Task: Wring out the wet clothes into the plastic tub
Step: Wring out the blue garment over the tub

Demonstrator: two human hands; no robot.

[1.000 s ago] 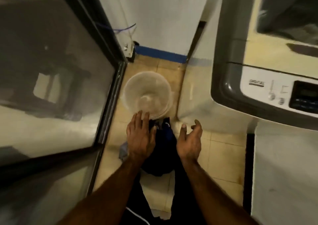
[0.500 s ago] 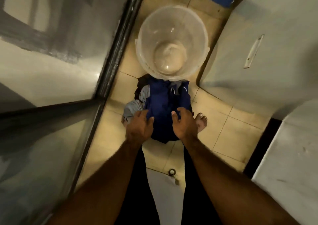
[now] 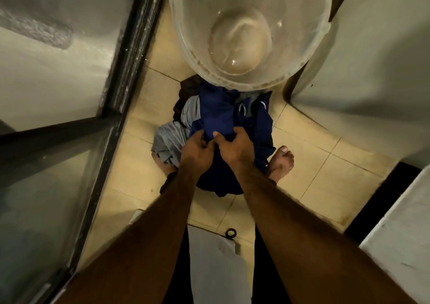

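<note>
Hands, left (image 3: 196, 150) and right (image 3: 233, 147), clutch blue garment (image 3: 216, 114).

Beige tiled floor (image 3: 314, 171) lies between a dark-framed glass door (image 3: 46, 199) and a white appliance (image 3: 377, 71), dimly lit.

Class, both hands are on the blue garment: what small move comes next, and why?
Probably lift the blue garment over the plastic tub. The left hand and right hand already grip it, but it lies on the floor, outside the tub.
</note>
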